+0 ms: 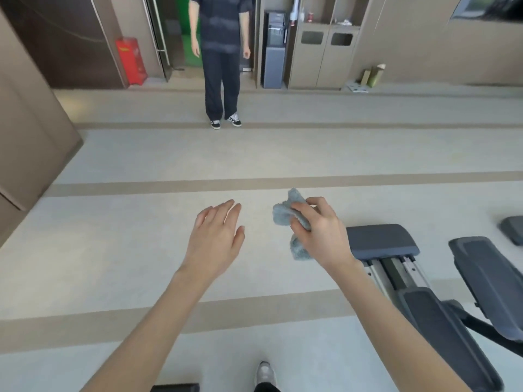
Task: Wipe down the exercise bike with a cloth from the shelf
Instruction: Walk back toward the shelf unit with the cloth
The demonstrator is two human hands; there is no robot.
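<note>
My right hand (pixel 321 230) grips a crumpled grey-blue cloth (pixel 285 215), held in the air over the floor. Part of the cloth hangs below the fingers. My left hand (pixel 218 236) is stretched out beside it, palm down, fingers straight and holding nothing. The dark grey exercise machine (pixel 441 304) stands at the lower right, with its rear end cap (pixel 380 240) just right of my right hand and its foot pedals further right. The cloth does not touch the machine.
A person in dark clothes (pixel 222 60) stands ahead across the pale floor. Behind are a red box (pixel 130 60), a water dispenser (pixel 274 49) and beige bin cabinets (pixel 325 55). A brown cabinet (pixel 28 131) fills the left side. My shoe (pixel 265 373) shows at the bottom.
</note>
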